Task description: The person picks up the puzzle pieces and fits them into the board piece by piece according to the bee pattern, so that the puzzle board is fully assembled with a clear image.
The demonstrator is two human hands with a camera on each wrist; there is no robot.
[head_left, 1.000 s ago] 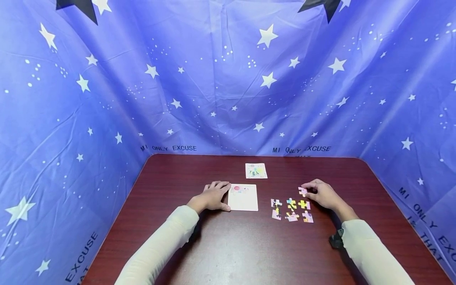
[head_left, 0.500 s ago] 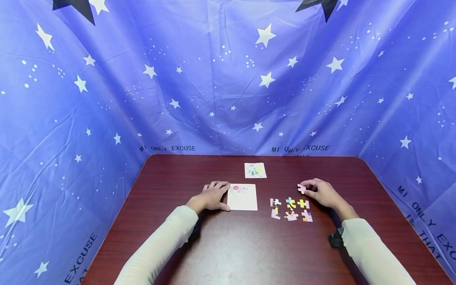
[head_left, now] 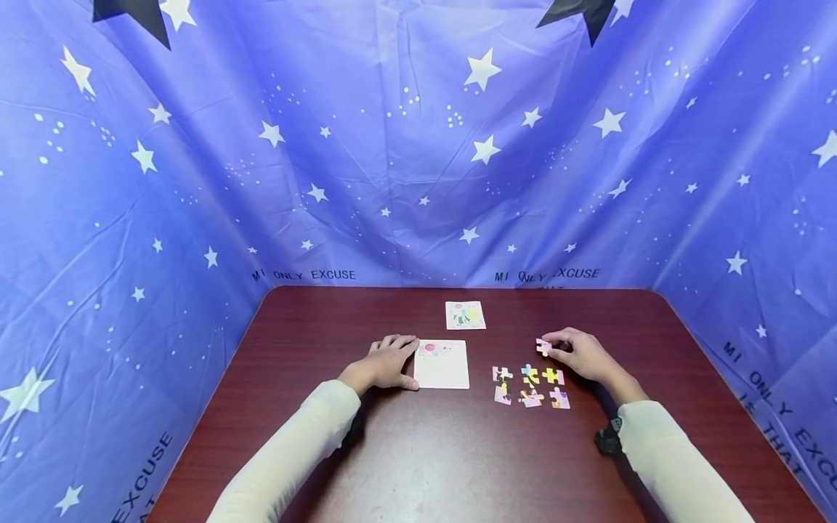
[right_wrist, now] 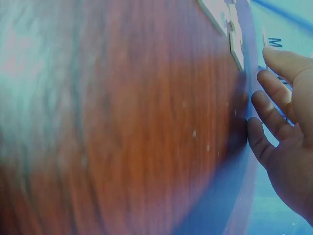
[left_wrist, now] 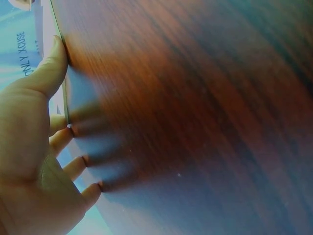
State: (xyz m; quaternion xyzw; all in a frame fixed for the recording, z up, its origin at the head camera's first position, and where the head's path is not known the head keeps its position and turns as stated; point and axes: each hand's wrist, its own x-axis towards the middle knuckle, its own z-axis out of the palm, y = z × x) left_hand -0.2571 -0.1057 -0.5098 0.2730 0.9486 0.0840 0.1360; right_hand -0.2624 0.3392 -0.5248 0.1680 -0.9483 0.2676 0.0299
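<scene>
In the head view, my right hand (head_left: 584, 354) pinches a pink jigsaw puzzle piece (head_left: 543, 348) between thumb and fingertips, over the far side of the loose pieces. My left hand (head_left: 386, 365) rests spread at the left edge of a white puzzle board (head_left: 442, 370), thumb by its near corner and fingers by the far one. Some joined pieces with a red circle (head_left: 430, 348) lie along the board's top left. The left wrist view has the thumb (left_wrist: 57, 58) against the board's edge and fingertips on the table. In the right wrist view the held piece is mostly hidden behind the fingers.
Several loose puzzle pieces (head_left: 531, 397) lie in two rows right of the board. Behind it is a square picture card (head_left: 466, 315). The dark red wooden table (head_left: 431, 457) is enclosed by blue star-patterned cloth (head_left: 392, 167).
My right hand has lifted the pink puzzle piece from its spot at the back right and carried it slightly left. The left hand stays at the board's edge. The head view has shifted slightly.
</scene>
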